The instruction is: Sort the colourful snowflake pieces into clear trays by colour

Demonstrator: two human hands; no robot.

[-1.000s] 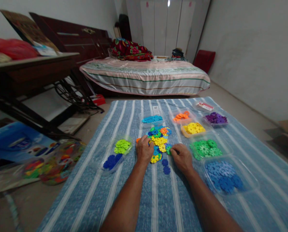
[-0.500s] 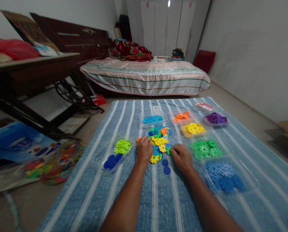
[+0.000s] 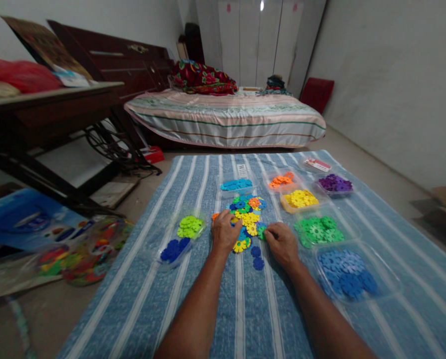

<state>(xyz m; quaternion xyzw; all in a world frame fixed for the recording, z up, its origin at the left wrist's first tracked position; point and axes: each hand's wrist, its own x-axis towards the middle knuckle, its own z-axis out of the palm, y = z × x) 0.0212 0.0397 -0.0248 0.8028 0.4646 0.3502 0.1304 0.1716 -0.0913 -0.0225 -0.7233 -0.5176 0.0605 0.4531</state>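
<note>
mixed pile of snowflake discs [image 3: 247, 215] on striped blue cloth [image 3: 223, 309], centre, ringed by clear trays of sorted colours: lime tray [image 3: 189, 225] and dark blue tray [image 3: 173, 250] to the left, green tray [image 3: 318, 230] and periwinkle tray [image 3: 344, 276] to the right, light blue tray [image 3: 236, 184], orange tray [image 3: 281, 180], yellow tray [image 3: 300, 198], purple tray [image 3: 334, 183] beyond.

left hand [image 3: 224, 232] palm-down on near-left edge of pile, fingers curled over discs; cannot tell whether any disc is actually pinched. right hand [image 3: 282, 242] knuckles up at near-right edge, fingertips tucked at a green disc; grasp hidden, cannot tell.

handling, judged: thin notched plastic discs, light, stiff, probably slick on flat faces; likely to slide on cloth or cling at notches. best taken by rim, thumb and forefinger, one at a time. two dark blue discs [image 3: 257, 257] lie loose between the hands.

versus half a second earlier: pile, trays, loose discs unchanged; left hand spread slightly further onto pile; right hand practically same place.
</note>
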